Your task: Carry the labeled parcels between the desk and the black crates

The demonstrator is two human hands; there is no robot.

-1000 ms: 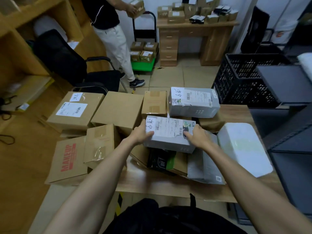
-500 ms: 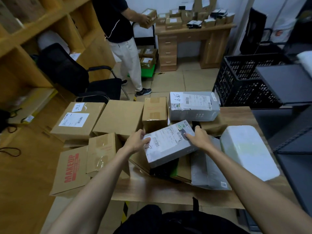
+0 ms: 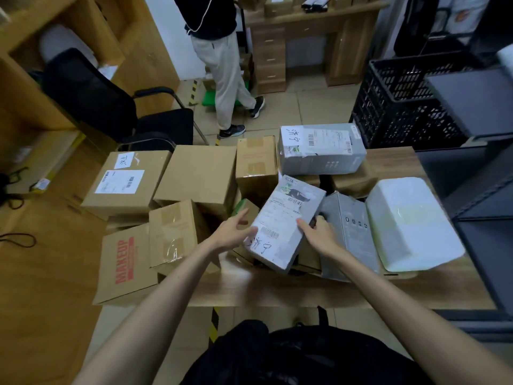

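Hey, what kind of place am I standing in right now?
Probably a small parcel sorting or shipping room. The desk is piled with labeled cardboard boxes and grey parcels, black crates stand beside it, and another person handles more boxes at a second desk.

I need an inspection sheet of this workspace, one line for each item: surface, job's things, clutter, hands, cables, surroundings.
Surface: wooden desk, crowded with boxes.
Job's things: grey labeled parcel tilted on the pile; second grey parcel behind it; black crate on the far right.
Clutter: MAKEUP box, brown cartons, white foam box.
Hands: left hand open at the parcel's left edge; right hand grips its right edge.
Cables: black cable on the left floor.
Surroundings: office chair, standing person, far desk.
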